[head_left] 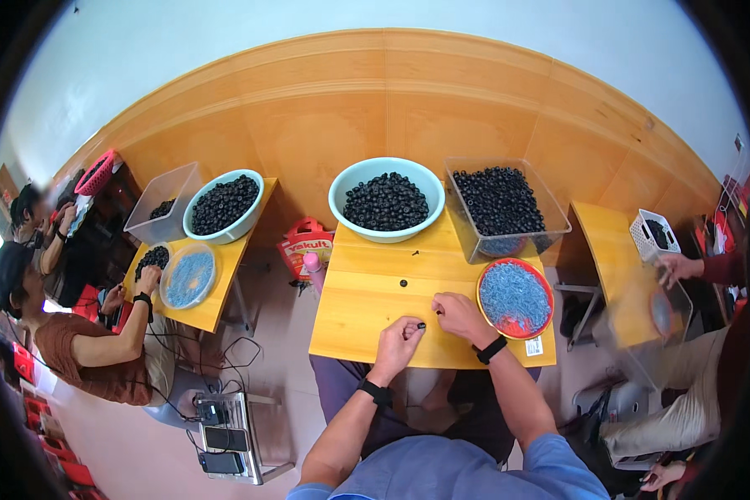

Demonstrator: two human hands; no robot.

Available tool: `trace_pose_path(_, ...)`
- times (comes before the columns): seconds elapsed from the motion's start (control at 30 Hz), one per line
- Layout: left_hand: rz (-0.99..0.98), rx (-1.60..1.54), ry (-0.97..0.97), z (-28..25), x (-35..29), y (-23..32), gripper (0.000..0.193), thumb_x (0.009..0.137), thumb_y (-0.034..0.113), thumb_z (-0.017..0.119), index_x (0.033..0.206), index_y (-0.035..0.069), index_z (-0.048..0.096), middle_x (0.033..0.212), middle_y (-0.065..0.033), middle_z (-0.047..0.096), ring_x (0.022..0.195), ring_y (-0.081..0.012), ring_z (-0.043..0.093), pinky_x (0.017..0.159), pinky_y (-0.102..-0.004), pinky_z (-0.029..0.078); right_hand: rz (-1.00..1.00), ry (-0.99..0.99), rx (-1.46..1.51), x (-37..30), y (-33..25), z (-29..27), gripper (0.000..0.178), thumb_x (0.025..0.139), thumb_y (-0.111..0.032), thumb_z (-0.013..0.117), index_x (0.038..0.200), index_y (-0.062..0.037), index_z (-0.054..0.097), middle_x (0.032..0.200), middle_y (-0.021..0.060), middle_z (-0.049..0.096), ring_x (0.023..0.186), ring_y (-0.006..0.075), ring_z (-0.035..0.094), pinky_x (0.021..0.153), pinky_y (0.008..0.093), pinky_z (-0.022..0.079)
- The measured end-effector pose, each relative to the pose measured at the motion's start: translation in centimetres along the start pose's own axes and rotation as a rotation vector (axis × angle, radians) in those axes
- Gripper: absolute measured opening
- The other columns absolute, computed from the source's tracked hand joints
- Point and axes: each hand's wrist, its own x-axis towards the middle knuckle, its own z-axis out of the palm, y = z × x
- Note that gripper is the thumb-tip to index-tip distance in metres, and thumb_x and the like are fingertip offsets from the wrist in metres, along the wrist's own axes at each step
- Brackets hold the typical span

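The left hand [398, 343] pinches a black piece [422, 326] above the counter's [358, 292] front edge. The right hand [460, 318] is just beside it, apart; its fingertips are partly hidden, so I cannot tell whether they grip anything. A loose piece [404, 283] lies mid-counter; the speck [416, 252] behind it is too small to identify. A basin [338, 208] of black pieces fills the back left corner, a clear bin [558, 223] the back right. The red bowl [482, 313] by the right edge partly blocks the bin's front. Rightward, a co-worker [683, 267] is cut off.
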Motion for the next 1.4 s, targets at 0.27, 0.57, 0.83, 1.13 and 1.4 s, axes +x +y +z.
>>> trace_pose_path(0.27,-0.025,0.011,-0.019,0.0,-0.3,0.2,0.016,0.092,0.005,0.072,0.106,-0.004,0.069,0.082,-0.0047,0.070,0.074,-0.0081,0.062,0.070,-0.0254,0.053,0.172,0.211,0.403,-3.7,-1.0,0.0,0.018,0.087,-0.010,0.071,0.100,0.0015,0.072,0.086,0.0159,0.074,0.076,0.0226,0.072,0.071,0.0336,0.056)
trace_pose_path(0.57,-0.043,0.001,-0.024,-0.2,0.9,-1.1,0.017,0.092,0.004,0.072,0.107,-0.004,0.069,0.092,-0.0073,0.074,0.082,-0.0092,0.068,0.076,-0.0256,0.055,0.205,0.217,0.660,-3.7,-3.4,-0.3,0.017,0.092,-0.005,0.067,0.102,0.0068,0.071,0.087,0.0122,0.075,0.078,0.0162,0.075,0.071,0.0273,0.058)
trace_pose_path(0.83,-0.070,-0.029,-0.034,0.0,0.3,-0.5,0.016,0.091,0.002,0.073,0.106,-0.004,0.069,0.092,-0.0091,0.075,0.082,-0.0106,0.070,0.076,-0.0256,0.057,0.108,0.227,0.425,-4.5,-3.8,0.7,0.017,0.090,-0.007,0.068,0.102,0.0043,0.071,0.092,0.0159,0.075,0.083,0.0218,0.075,0.074,0.0306,0.058)
trace_pose_path(1.13,-0.014,0.042,-0.038,-0.3,0.3,-0.6,0.017,0.092,0.005,0.073,0.105,-0.004,0.069,0.089,-0.0093,0.075,0.079,-0.0120,0.070,0.075,-0.0268,0.057,-0.119,0.336,0.173,-4.3,-4.7,1.3,0.012,0.089,-0.011,0.065,0.095,-0.0021,0.070,0.089,0.0155,0.070,0.082,0.0356,0.069,0.073,0.0429,0.056)
trace_pose_path(1.4,-0.049,-0.015,-0.110,-0.5,0.3,-0.6,0.016,0.095,0.006,0.070,0.107,-0.003,0.064,0.087,-0.0093,0.074,0.081,-0.0122,0.070,0.075,-0.0276,0.056,-0.058,0.311,0.193,-4.2,-5.0,0.7,0.013,0.089,-0.008,0.067,0.097,-0.0024,0.075,0.088,0.0165,0.073,0.081,0.0343,0.071,0.071,0.0396,0.056)
